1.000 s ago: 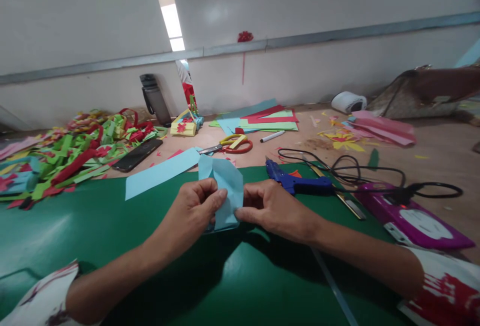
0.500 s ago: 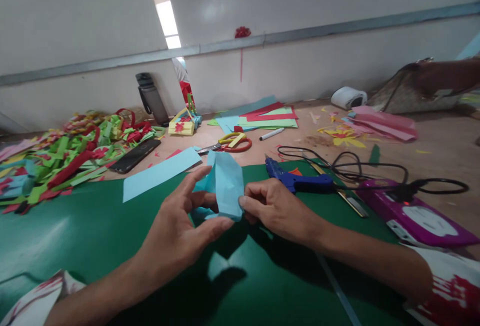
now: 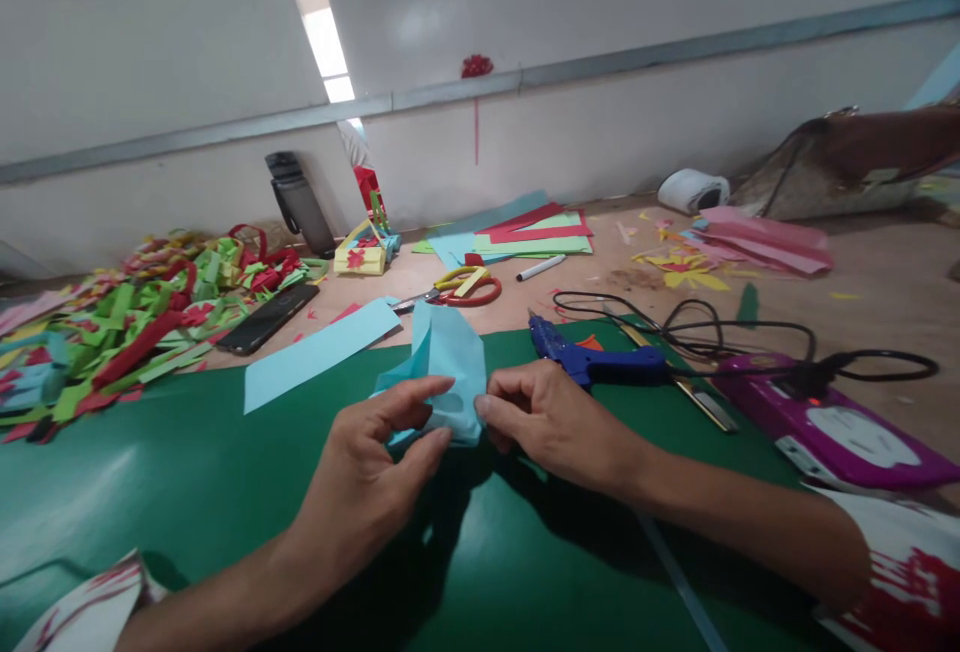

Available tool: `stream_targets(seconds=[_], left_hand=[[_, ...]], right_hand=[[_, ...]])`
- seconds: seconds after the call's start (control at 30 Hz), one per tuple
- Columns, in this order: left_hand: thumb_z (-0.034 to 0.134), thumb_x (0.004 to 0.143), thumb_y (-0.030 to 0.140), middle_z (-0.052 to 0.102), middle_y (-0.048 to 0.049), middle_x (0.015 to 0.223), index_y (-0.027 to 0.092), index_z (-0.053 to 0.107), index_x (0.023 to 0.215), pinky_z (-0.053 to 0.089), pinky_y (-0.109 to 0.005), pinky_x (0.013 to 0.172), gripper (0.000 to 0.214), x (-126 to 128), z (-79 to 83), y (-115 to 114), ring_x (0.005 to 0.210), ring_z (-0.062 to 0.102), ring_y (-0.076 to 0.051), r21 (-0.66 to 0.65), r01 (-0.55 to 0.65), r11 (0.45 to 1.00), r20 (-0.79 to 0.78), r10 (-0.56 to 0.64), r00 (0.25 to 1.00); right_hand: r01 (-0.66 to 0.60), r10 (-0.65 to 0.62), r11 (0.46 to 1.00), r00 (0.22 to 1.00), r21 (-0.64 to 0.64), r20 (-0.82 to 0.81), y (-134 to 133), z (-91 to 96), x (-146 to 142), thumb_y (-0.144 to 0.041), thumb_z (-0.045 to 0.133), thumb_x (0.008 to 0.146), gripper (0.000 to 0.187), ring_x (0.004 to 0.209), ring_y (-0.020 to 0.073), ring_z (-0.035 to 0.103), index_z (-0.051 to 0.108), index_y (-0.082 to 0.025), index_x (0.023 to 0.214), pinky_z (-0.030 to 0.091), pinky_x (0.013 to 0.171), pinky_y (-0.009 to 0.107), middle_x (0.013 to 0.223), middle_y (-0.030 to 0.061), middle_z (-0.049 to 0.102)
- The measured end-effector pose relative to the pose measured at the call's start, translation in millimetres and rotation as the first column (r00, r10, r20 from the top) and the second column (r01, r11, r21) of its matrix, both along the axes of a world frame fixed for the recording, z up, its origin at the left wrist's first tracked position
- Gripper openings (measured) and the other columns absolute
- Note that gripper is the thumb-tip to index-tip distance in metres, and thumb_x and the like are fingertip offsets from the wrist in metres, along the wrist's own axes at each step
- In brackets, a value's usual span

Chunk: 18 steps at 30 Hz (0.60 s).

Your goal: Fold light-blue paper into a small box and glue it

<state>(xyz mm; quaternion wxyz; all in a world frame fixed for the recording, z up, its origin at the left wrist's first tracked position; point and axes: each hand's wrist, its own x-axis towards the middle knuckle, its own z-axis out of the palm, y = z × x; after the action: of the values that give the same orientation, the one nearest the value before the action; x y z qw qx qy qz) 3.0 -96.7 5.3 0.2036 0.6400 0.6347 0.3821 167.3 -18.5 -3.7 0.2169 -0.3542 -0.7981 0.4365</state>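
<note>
A folded light blue paper piece is held just above the green cutting mat. My left hand pinches its lower left side between thumb and fingers. My right hand grips its lower right edge with closed fingers. A flat light blue paper strip lies on the mat's far edge, just left of the hands. A blue glue gun rests right beside my right hand.
Scissors, a marker and stacked coloured sheets lie behind. A pile of green and red paper strips, a phone and a bottle sit left. Black cable, a purple device, pink paper and a bag sit right.
My left hand let go and spread its fingers half a second ago, and has now closed again on the blue paper. The paper has been lifted and reshaped. My right hand kept its grip.
</note>
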Motion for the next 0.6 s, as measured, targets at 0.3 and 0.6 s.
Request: stream_targets(seconds=[0.3,0.6], left_hand=[[0.061,0.073,0.022,0.071,-0.0031,0.074,0.016,0.068,0.090,0.050,-0.025,0.063,0.019,-0.5,-0.6,2.6,0.067,0.063,-0.017,-0.087,0.040,0.995,0.160,-0.026,0.987],[0.063,0.071,0.021,0.067,-0.0012,0.066,0.015,0.068,0.081,0.046,-0.021,0.056,0.013,1.7,-1.3,2.5,0.059,0.059,-0.014,-0.064,0.024,0.998,0.130,-0.016,0.991]], right_hand=[[-0.022,0.020,0.998,0.999,-0.051,-0.029,2.6,-3.8,-0.3,-0.028,0.045,0.082,0.031,0.045,0.0069,0.043,0.053,-0.015,0.056,0.032,0.044,0.019,0.050,-0.0022,0.052],[0.023,-0.022,1.000,0.998,0.021,-0.065,3.4,-2.6,-3.0,-0.020,0.051,0.075,0.019,0.049,0.0062,0.039,0.048,-0.016,0.057,0.029,0.045,0.019,0.052,-0.0056,0.045]])
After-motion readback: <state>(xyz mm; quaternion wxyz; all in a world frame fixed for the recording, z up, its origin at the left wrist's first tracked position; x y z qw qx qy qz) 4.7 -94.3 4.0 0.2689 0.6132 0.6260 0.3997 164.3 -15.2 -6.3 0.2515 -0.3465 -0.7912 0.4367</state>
